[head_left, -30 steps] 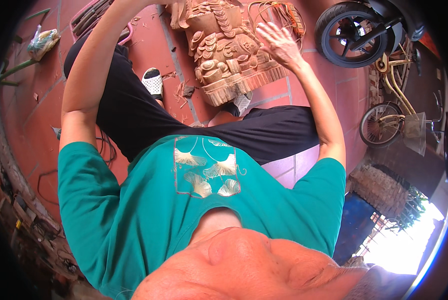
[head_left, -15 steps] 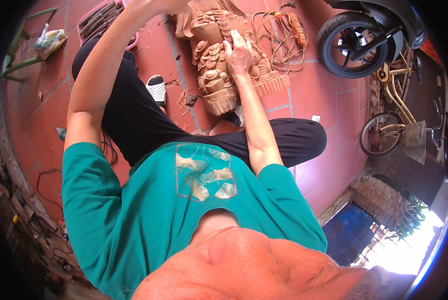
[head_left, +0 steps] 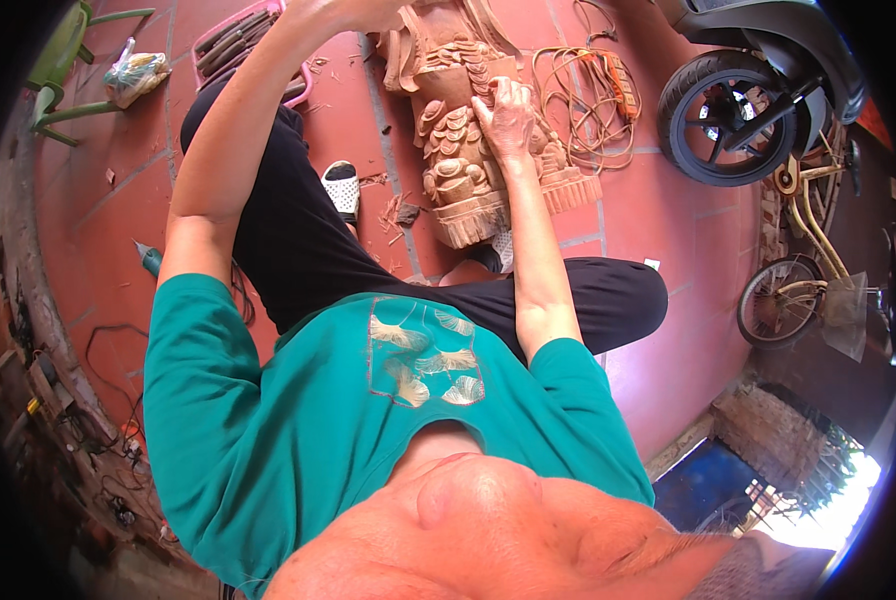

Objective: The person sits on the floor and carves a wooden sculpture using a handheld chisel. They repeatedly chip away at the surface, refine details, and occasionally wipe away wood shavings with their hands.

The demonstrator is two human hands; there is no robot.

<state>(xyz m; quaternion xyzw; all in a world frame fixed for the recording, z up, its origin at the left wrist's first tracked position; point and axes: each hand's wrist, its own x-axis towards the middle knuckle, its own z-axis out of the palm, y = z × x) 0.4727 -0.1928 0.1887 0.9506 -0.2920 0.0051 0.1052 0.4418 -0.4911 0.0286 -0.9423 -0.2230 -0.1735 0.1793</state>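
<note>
A carved brown wooden piece [head_left: 457, 145], dense with coin-like discs and rounded lumps, lies on the floor beyond my lap. On its right side rests my right hand [head_left: 509, 122], thumb apart and fingers bent against the wood, holding nothing that I can see. My left arm reaches up along the left to the carving's far end. Only part of my left hand [head_left: 373, 14] shows at the top edge; its fingers are cut off, so whatever it may hold is hidden.
Left of the carving stands a pink basket [head_left: 301, 92] of long dark tools. An orange power strip [head_left: 623, 92] with coiled cord lies right, near a motorbike wheel [head_left: 726, 118] and a bicycle [head_left: 783, 300]. A green chair [head_left: 60, 60] and a plastic bag [head_left: 138, 78] are far left.
The whole view has shifted, so everything sits a little further right and lower. My right hand's fingers are more bent on the carving; my left hand stays at the top edge.
</note>
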